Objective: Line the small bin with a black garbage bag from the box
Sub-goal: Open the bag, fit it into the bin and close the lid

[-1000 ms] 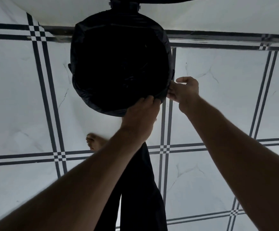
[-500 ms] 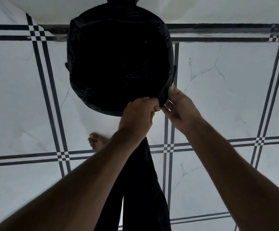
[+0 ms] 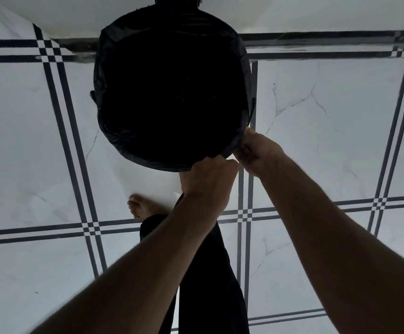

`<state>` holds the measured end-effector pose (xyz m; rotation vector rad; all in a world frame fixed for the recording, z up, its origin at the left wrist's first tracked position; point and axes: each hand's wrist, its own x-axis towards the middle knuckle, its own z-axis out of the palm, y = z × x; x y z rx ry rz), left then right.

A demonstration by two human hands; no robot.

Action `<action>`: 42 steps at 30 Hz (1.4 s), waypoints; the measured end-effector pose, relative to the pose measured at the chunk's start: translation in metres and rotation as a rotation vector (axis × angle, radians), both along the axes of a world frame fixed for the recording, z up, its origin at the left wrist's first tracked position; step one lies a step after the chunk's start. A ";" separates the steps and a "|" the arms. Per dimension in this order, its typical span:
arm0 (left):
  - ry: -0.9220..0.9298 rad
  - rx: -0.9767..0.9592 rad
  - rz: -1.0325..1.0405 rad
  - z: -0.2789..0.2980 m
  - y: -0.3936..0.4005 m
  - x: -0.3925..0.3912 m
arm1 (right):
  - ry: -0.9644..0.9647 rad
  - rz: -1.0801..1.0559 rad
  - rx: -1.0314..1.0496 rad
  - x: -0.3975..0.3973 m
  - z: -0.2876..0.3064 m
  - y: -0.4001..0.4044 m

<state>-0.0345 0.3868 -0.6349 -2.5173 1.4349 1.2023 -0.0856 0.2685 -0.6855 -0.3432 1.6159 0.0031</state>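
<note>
A small round bin stands on the tiled floor, its mouth and sides covered by a black garbage bag [image 3: 172,92] folded over the rim. Only dark plastic shows; the bin's own wall is hidden. My left hand [image 3: 210,182] grips the bag's edge at the near right of the rim. My right hand [image 3: 256,153] is just beside it, fingers closed on the same stretch of bag edge. The box is not in view.
White marble-look floor tiles [image 3: 328,131] with dark line borders surround the bin. A white wall [image 3: 75,20] runs along the far side behind the bin. My bare foot [image 3: 140,208] and dark trouser leg [image 3: 210,285] are right below the bin.
My right hand slid from the bin's right side down toward my left hand and closed on the bag edge. My left hand stayed at the near rim.
</note>
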 end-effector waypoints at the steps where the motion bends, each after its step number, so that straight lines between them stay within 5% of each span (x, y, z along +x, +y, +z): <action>1: -0.001 0.018 -0.007 -0.003 0.004 -0.003 | 0.032 -0.014 0.021 0.004 -0.002 0.001; 6: 0.202 0.111 0.132 -0.019 0.032 -0.011 | 0.150 0.012 0.083 0.013 -0.009 0.003; 9: 0.462 0.294 0.381 -0.023 0.052 0.003 | 0.052 0.035 0.049 0.005 -0.010 0.004; 13: 0.890 0.278 1.330 -0.022 0.074 0.049 | -0.203 -0.070 -0.076 -0.011 -0.001 0.016; 15: 0.845 0.158 1.726 -0.021 0.086 0.073 | -0.250 -0.193 -0.087 -0.016 0.012 0.024; 19: 0.718 -0.076 2.044 -0.016 0.103 0.107 | -0.203 -0.173 -0.072 -0.014 0.032 0.028; 22: 0.820 -0.227 2.082 -0.009 0.096 0.121 | -0.204 -0.129 -0.052 -0.004 0.035 0.032; 29: 0.945 -0.219 2.071 -0.009 0.083 0.111 | -0.245 -0.173 -0.092 0.005 0.024 0.045; 36: 1.137 -0.233 2.105 -0.017 0.102 0.102 | -0.116 -0.284 -0.191 0.008 0.015 0.042; 39: 1.191 -0.238 2.127 -0.015 0.106 0.105 | 0.131 -0.120 -0.364 0.019 0.021 0.042; 41: 0.997 -0.223 2.111 -0.020 0.102 0.109 | 0.361 0.168 -0.683 0.032 0.031 0.036; 42: 0.757 -0.215 2.029 -0.022 0.099 0.113 | 0.422 0.321 -0.859 0.040 0.036 0.030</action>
